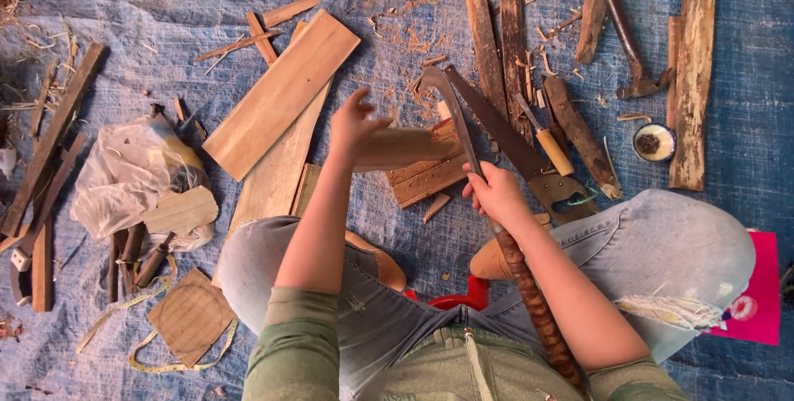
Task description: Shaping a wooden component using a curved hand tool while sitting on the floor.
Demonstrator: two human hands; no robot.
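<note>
Sitting over a blue tarp (pixel 124 4) strewn with offcuts and shavings, the person works a small wooden piece (pixel 405 146) with a curved blade (pixel 453 107). The left hand (pixel 354 126) grasps the near end of the wooden piece, fingers partly spread and thumb pressing down, holding it on a short stack of boards (pixel 426 176) in front of the knees. The right hand (pixel 496 193) is clenched around the tool's long handle (pixel 529 293), close to where the metal begins; the handle, wrapped in brown banding, runs back along the forearm toward the elbow. The hooked tip of the blade lies just above the far end of the wooden piece; whether it touches the wood I cannot tell.

The wooden piece looks light, stiff and dry, smooth on its pale face, so it would likely shift under a stroke unless pinned firmly at the end away from the edge. The tool seems heavier toward the metal, and a grip near the blade should give control.

A handsaw (pixel 504 132) lies just right of the boards, with a chisel (pixel 544 138) beside it, a hammer (pixel 628 37) further off, and a small round tin (pixel 654 142) nearby. A crumpled plastic bag (pixel 124 171) sits well to the left.
</note>
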